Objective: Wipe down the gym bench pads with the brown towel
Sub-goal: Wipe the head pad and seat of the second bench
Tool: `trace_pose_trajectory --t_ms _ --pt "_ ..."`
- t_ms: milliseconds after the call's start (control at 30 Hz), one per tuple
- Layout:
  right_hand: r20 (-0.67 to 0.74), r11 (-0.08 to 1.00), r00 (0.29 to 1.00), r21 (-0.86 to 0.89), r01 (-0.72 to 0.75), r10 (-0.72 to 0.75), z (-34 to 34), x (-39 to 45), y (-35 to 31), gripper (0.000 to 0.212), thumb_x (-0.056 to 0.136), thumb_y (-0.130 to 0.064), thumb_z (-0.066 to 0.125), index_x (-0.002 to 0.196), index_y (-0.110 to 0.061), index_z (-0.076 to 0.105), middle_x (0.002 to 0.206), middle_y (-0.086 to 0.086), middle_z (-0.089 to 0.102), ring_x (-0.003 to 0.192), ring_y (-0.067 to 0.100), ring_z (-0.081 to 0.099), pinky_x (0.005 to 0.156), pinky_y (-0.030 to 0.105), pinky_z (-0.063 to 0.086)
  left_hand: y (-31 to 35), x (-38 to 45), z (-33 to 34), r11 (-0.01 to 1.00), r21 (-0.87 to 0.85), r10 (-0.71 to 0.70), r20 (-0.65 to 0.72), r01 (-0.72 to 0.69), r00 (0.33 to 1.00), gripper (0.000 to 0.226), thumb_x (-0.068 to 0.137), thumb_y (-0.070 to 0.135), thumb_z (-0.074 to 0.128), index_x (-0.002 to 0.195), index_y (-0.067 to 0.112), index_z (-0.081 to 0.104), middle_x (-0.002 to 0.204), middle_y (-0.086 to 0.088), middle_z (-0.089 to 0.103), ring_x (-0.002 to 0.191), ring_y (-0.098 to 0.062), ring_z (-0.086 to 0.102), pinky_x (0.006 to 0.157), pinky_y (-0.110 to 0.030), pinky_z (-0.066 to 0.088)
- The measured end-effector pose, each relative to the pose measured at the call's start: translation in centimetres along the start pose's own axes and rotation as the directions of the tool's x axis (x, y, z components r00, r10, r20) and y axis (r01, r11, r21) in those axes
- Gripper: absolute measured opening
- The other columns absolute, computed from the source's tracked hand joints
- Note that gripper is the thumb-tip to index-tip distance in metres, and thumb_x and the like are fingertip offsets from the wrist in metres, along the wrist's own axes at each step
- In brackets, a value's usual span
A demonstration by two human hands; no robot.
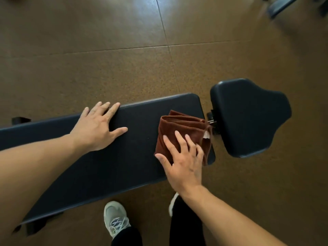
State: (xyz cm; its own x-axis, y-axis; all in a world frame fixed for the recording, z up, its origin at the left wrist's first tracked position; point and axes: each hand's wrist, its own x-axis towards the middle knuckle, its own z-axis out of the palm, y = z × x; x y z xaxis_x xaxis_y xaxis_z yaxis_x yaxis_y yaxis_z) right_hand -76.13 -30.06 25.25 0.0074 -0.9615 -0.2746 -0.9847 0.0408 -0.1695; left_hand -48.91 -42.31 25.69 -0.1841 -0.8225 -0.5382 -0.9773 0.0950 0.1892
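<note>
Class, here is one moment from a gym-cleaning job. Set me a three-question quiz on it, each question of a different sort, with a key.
1. True or false: the right hand presses flat on the brown towel.
2. The towel lies at which end of the long pad? A) the end nearest the seat pad B) the far end C) on the floor
3. Fill in: the left hand rests bare on the ____ pad.

Key: 1 true; 2 A; 3 long
</note>
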Motion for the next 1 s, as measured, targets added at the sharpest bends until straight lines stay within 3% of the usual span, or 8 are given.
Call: trace_pose_trajectory --t_ms 67,167,300,433,567,767,900,1000 --pt "-0.001 0.987 0.995 -0.124 0.102 -0.103 -0.8 1.8 1.5 0.066 0.100 -0.076 0.020 0.157 -0.046 0.033 0.167 0.001 0.029 0.154 0.035 0.024 0.122 0.064 0.018 -0.1 0.6 -0.2 0.999 0.022 -0.030 0.077 0.028 0.997 0.092 0.087 0.082 0.027 0.156 0.040 -0.015 0.169 -0.001 0.002 0.156 -0.022 -0.006 0.125 -0.049 -0.002" --pt "0.049 0.963 0.984 -0.201 0.180 -0.173 -1.1 5.1 2.7 0.072 0.097 -0.080 0.020 0.161 -0.049 0.014 0.174 0.002 0.010 0.160 0.038 -0.002 0.123 0.071 0.002 -0.2 1.7 -0.6 0.998 -0.003 -0.055 0.138 0.056 0.989 0.093 0.085 0.082 0.035 0.154 0.047 -0.016 0.168 -0.001 0.006 0.156 -0.024 -0.002 0.124 -0.051 -0.003" --pt "0.028 0.997 0.999 -0.081 -0.015 0.018 -2.8 12.1 2.0 0.076 0.093 -0.083 0.018 0.161 -0.050 0.005 0.174 -0.004 -0.008 0.158 0.035 -0.018 0.123 0.068 -0.006 -0.4 3.1 -1.5 0.993 -0.050 -0.092 0.248 0.107 0.964 0.096 0.080 0.082 0.049 0.152 0.056 -0.009 0.168 0.001 0.004 0.155 -0.026 -0.001 0.124 -0.051 -0.002" --pt "-0.041 0.983 0.982 0.039 -0.181 0.183 -3.2 15.2 -0.6 0.074 0.096 -0.079 0.021 0.160 -0.043 0.028 0.174 -0.004 0.009 0.160 0.034 -0.007 0.125 0.066 -0.001 -0.1 3.6 -2.3 0.983 -0.098 -0.115 0.318 0.153 0.941 0.095 0.068 0.092 0.029 0.151 0.058 -0.002 0.169 0.004 -0.004 0.156 -0.025 -0.004 0.124 -0.050 -0.001" --pt "-0.114 0.985 0.979 -0.008 0.171 -0.171 0.1 6.8 -3.0 0.067 0.100 -0.069 0.041 0.159 -0.038 0.037 0.171 0.000 0.026 0.160 0.034 0.013 0.123 0.067 0.013 0.6 3.6 -2.5 0.964 -0.132 -0.177 0.334 0.231 0.926 0.103 0.057 0.099 0.010 0.152 0.058 0.006 0.169 0.005 -0.005 0.156 -0.026 -0.004 0.124 -0.050 -0.002" --pt "0.086 0.739 0.748 -0.116 0.664 -0.658 1.2 3.4 -0.6 0.069 0.098 -0.074 0.041 0.160 -0.044 0.031 0.173 -0.004 0.020 0.160 0.036 0.010 0.121 0.070 0.013 0.9 3.5 -2.2 0.959 -0.125 -0.204 0.317 0.253 0.926 0.103 0.061 0.097 0.006 0.154 0.054 0.004 0.169 0.003 -0.011 0.155 -0.028 -0.010 0.123 -0.052 -0.006" --pt "-0.017 0.945 0.948 -0.092 0.314 -0.317 -2.1 13.1 -1.1 0.075 0.092 -0.082 0.039 0.157 -0.046 0.037 0.172 -0.002 0.024 0.159 0.043 0.002 0.119 0.075 0.003 0.9 3.6 -2.1 0.957 -0.130 -0.207 0.314 0.258 0.926 0.101 0.062 0.093 0.001 0.154 0.054 0.005 0.169 0.004 -0.011 0.155 -0.027 -0.010 0.123 -0.052 -0.006" --pt "0.011 0.998 0.999 -0.057 0.037 -0.037 -3.1 16.1 -3.6 0.074 0.094 -0.082 0.023 0.154 -0.043 0.040 0.166 -0.003 0.033 0.159 0.036 0.006 0.122 0.070 -0.005 1.0 3.7 -2.2 0.952 -0.141 -0.218 0.306 0.271 0.927 0.101 0.062 0.092 -0.002 0.155 0.053 0.008 0.169 0.004 -0.010 0.155 -0.026 -0.009 0.123 -0.051 -0.006"
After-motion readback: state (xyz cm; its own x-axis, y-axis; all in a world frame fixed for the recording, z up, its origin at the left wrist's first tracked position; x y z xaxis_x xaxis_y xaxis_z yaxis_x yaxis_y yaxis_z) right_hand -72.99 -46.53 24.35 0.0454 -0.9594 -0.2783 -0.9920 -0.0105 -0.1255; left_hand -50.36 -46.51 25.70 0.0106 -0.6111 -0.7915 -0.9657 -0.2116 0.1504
